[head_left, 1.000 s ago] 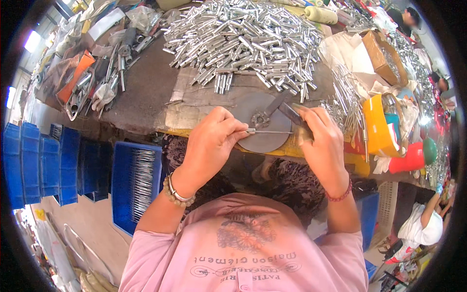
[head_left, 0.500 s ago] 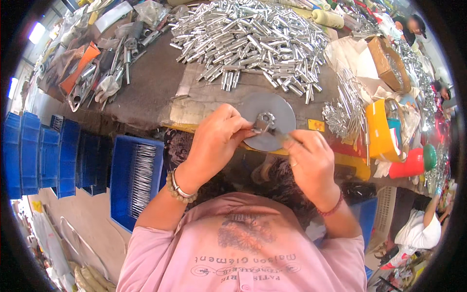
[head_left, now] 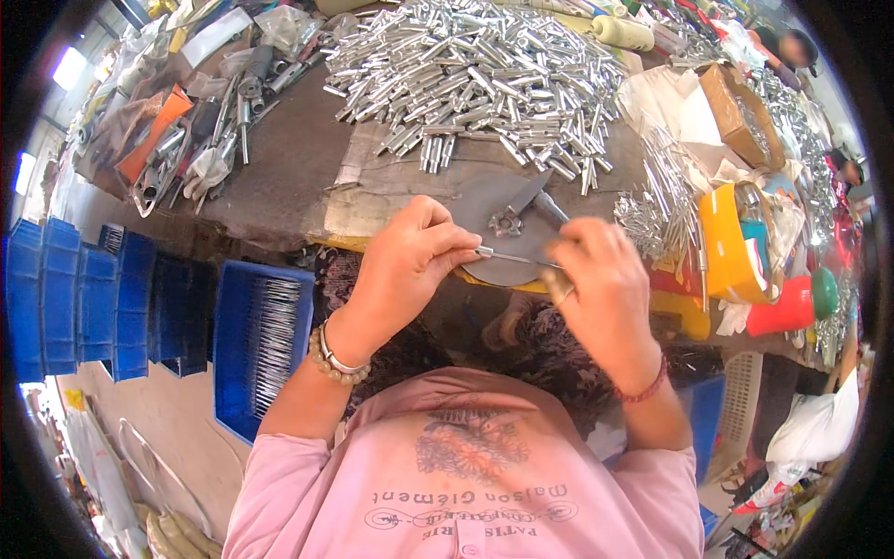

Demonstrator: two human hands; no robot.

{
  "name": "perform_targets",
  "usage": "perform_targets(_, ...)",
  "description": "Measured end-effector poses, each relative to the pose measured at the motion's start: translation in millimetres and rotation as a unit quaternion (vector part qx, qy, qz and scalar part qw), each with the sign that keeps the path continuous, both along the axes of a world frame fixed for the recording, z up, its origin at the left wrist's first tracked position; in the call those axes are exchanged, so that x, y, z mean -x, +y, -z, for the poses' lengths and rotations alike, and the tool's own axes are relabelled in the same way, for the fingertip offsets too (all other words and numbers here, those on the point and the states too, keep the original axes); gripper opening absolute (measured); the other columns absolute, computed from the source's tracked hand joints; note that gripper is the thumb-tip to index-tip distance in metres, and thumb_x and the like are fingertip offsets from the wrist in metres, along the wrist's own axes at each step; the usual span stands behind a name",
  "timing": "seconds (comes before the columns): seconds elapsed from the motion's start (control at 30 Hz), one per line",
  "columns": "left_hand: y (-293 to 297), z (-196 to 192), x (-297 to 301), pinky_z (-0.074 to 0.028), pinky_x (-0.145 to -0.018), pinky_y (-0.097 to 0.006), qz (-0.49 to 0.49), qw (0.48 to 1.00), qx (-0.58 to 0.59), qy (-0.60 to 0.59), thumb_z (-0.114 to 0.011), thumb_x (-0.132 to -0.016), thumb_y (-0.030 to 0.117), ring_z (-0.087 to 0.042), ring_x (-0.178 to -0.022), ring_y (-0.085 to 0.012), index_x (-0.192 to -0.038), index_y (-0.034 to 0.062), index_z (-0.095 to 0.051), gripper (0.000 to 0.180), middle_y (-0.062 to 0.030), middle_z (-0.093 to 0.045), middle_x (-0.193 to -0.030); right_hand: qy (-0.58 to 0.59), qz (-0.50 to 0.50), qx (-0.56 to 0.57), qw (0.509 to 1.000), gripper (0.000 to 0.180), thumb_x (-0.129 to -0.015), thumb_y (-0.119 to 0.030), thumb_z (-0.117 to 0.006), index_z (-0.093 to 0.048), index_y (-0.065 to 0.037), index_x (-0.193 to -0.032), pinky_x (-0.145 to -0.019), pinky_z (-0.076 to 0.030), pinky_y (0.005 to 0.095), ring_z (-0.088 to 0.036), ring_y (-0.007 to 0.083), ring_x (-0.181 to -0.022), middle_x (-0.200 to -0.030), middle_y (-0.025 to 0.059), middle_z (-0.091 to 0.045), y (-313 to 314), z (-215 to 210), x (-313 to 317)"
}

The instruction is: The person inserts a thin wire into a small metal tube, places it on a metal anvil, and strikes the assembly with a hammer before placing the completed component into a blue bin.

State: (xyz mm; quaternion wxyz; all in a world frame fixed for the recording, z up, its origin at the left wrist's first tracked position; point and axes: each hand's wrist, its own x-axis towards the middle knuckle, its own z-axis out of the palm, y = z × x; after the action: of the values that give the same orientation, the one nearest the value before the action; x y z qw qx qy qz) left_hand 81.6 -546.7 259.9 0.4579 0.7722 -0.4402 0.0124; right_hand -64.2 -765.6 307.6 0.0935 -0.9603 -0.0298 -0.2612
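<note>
My left hand [head_left: 414, 252] pinches the silver sleeve-like end of a thin metal rod [head_left: 517, 258], which points right and slightly down. The rod's far end reaches the thumb and fingers of my right hand [head_left: 603, 289]; those fingers are smeared, so their grip is unclear. Just behind the rod, at the table's near edge, is a round grey disc [head_left: 475, 200] with a star-shaped metal piece [head_left: 505, 224] at its middle. A dark flat blade-like shape [head_left: 528, 193] and a short metal part [head_left: 551, 208] lie across the disc's right side.
A large heap of silver tubes [head_left: 475, 84] covers the far table. Thin rods [head_left: 666, 172] lie right, by a yellow container [head_left: 726, 247] and a red jar [head_left: 780, 307]. Lower left, a blue bin [head_left: 228, 354] holds metal rods. Tools and bags [head_left: 200, 140] sit far left.
The rod now shows stretched between my hands. My right hand has shifted slightly right and is blurred. The blade-like shape and short metal part now show on the disc.
</note>
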Motion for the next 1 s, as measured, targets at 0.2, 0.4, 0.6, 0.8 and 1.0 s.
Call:
perform_targets(0.2,1,10,8,-0.053,-0.078,-0.031,-0.012,0.999,0.046,0.002,-0.086,-0.088,0.0,-0.065,-0.093,-0.0207,-0.116,0.007,-0.083,0.029,-0.0079,-0.066,-0.106,0.13,0.063,-0.148,0.978,0.013,-0.09,-0.008,-0.078,-0.068,-0.008,-0.098,-0.067,-0.058,0.0471,-0.071,0.0361,-0.076,-0.086,0.0118,-0.069,36,9,23)
perform_targets(0.4,6,19,51,-0.056,-0.076,-0.029,-0.108,0.962,0.153,0.197,-0.074,-0.1,-0.003,-0.068,-0.084,-0.0138,-0.142,0.0059,-0.07,0.043,-0.0068,-0.075,-0.104,0.317,0.017,-0.539,0.78,0.026,-0.1,-0.009,-0.074,-0.072,-0.001,-0.124,-0.063,-0.054,0.0315,-0.064,0.011,-0.067,-0.083,0.0106,-0.072,41,22,26)
perform_targets(0.6,8,13,66,-0.052,-0.067,-0.022,-0.075,0.872,0.149,0.461,-0.065,-0.111,0.014,-0.064,-0.077,-0.0071,-0.164,0.0087,-0.042,0.057,-0.0053,-0.075,-0.104,0.337,0.01,-0.679,0.652,0.023,-0.103,-0.006,-0.071,-0.071,0.002,-0.124,-0.062,-0.053,0.0245,-0.063,0.0074,-0.069,-0.09,0.0036,-0.074,55,28,27)
perform_targets(0.8,22,17,66,-0.048,-0.068,-0.021,-0.085,0.834,0.194,0.509,-0.077,-0.101,0.011,-0.061,-0.083,-0.0052,-0.16,0.0091,-0.045,0.067,-0.004,-0.074,-0.107,0.358,-0.041,-0.662,0.658,0.023,-0.102,0.001,-0.068,-0.07,0.002,-0.125,-0.066,-0.057,0.025,-0.066,0.0088,-0.072,-0.097,0.0051,-0.074,72,38,19)
perform_targets(1.0,64,30,55,-0.049,-0.075,-0.023,-0.103,0.84,0.269,0.459,-0.08,-0.098,0.005,-0.062,-0.088,-0.0067,-0.15,0.0071,-0.052,0.059,0.0007,-0.067,-0.098,0.26,0.001,-0.547,0.796,0.026,-0.105,0.005,-0.063,-0.068,0.004,-0.131,-0.077,-0.063,0.0295,-0.073,0.0152,-0.084,-0.104,0.0098,-0.074,79,35,20)
